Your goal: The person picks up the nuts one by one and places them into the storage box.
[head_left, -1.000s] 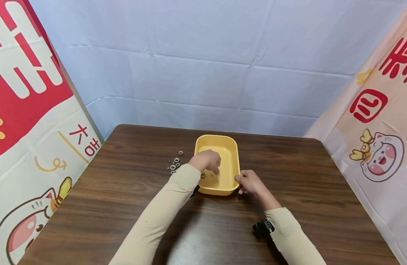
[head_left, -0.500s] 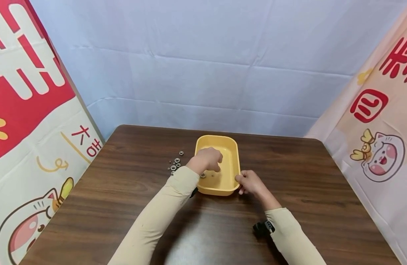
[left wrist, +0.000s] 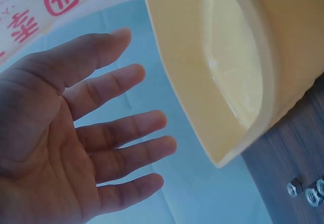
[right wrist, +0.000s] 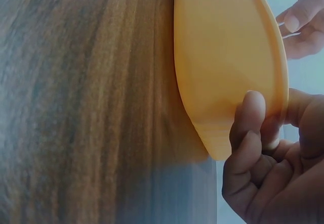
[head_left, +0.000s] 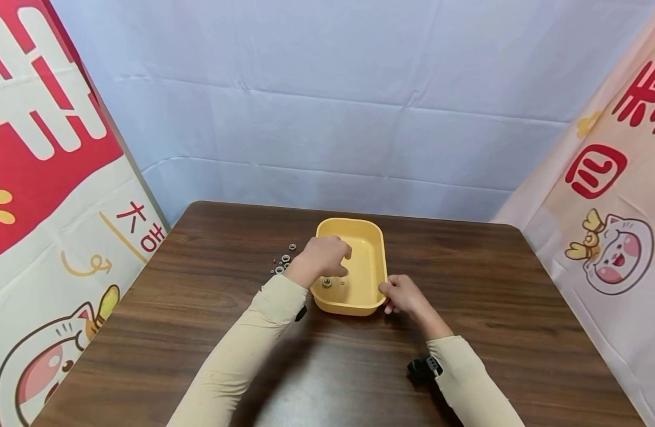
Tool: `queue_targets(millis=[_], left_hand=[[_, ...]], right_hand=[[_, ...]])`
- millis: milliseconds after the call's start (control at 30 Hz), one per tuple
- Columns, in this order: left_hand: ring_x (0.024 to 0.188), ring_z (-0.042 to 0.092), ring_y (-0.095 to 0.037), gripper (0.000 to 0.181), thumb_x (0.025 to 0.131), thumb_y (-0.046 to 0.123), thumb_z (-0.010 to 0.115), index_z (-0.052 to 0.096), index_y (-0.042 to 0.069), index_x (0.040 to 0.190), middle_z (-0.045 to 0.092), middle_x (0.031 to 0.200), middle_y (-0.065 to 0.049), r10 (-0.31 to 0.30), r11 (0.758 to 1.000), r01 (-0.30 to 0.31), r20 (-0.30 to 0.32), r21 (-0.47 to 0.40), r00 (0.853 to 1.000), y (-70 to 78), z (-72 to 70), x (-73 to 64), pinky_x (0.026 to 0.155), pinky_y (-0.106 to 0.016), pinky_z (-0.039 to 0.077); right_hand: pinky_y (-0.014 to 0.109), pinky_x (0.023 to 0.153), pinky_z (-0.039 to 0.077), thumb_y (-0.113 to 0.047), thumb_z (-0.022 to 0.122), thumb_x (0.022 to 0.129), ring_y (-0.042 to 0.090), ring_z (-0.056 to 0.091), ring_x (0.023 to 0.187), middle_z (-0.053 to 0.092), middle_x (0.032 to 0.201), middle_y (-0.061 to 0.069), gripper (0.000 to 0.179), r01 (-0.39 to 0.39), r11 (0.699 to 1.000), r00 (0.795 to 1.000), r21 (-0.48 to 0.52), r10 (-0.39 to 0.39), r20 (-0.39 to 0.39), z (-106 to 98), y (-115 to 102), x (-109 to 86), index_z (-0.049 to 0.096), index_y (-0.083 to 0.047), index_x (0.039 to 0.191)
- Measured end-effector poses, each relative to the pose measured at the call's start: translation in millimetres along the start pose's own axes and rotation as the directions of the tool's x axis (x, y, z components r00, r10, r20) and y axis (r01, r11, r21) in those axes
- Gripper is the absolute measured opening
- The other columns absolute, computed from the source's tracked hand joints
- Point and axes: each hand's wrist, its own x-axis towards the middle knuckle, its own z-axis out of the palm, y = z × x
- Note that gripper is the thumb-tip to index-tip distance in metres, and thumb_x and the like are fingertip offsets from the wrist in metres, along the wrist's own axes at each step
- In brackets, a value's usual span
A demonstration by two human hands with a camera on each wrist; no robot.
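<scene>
A yellow plastic box (head_left: 362,270) stands on the table, and a metal nut (head_left: 326,283) and a tiny nut (head_left: 342,283) lie inside it. My left hand (head_left: 324,256) hovers over the box's left side; in the left wrist view its fingers (left wrist: 121,161) are spread, with nothing in them. My right hand (head_left: 403,292) pinches the rim at the near right corner. The right wrist view has the thumb inside and fingertips (right wrist: 253,105) on the outer wall. Several loose hex nuts (head_left: 286,258) of different sizes lie left of the box, partly hidden by the left forearm.
The dark wooden table (head_left: 498,308) reaches back to a pale blue cloth backdrop (head_left: 327,118). Printed cloths hang on both sides. A black wrist camera (head_left: 422,369) sits at the right sleeve.
My left hand has drawn back leftward over the box and its wrist has dropped left, uncovering more of the nut inside. My right hand keeps its hold on the rim.
</scene>
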Motion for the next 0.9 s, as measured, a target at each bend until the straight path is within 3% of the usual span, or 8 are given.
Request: queue_targets(millis=[400, 667, 900], left_hand=[[0.097, 0.057, -0.020, 0.033, 0.084, 0.031, 0.069, 0.067, 0.014, 0.113, 0.061, 0.107, -0.002, -0.038, 0.995, 0.036, -0.021, -0.092, 0.999, -17.8, 2.9, -16.8, 0.075, -0.040, 0.048], [0.105, 0.054, -0.023, 0.034, 0.085, 0.028, 0.070, 0.066, 0.012, 0.115, 0.061, 0.113, -0.004, -0.085, 0.983, 0.078, -0.030, -0.168, 0.996, -34.8, 5.5, -25.0, 0.080, -0.039, 0.047], [0.091, 0.055, -0.020, 0.027, 0.084, 0.026, 0.069, 0.069, 0.012, 0.107, 0.062, 0.095, -0.002, -0.121, 0.975, 0.109, -0.051, -0.193, 0.991, -52.2, 14.8, -30.7, 0.074, -0.037, 0.047]], right_hand=[[0.023, 0.039, 0.038, -0.004, 0.046, 0.085, 0.015, 0.053, 0.041, 0.058, 0.056, 0.014, 0.021, -0.009, 1.000, 1.000, -0.004, 0.009, -0.007, 0, 1, 1.6, 0.048, -0.003, 0.065], [0.024, 0.039, 0.038, -0.004, 0.046, 0.086, 0.014, 0.053, 0.041, 0.057, 0.054, 0.011, 0.021, 0.005, 1.000, 1.000, -0.010, -0.005, -0.009, 0, 1, 2.4, 0.048, -0.004, 0.065], [0.023, 0.039, 0.038, -0.004, 0.046, 0.085, 0.015, 0.053, 0.040, 0.056, 0.054, 0.011, 0.021, -0.018, 1.000, 1.000, -0.007, 0.018, -0.015, 1, 1, 2.4, 0.048, -0.004, 0.065]])
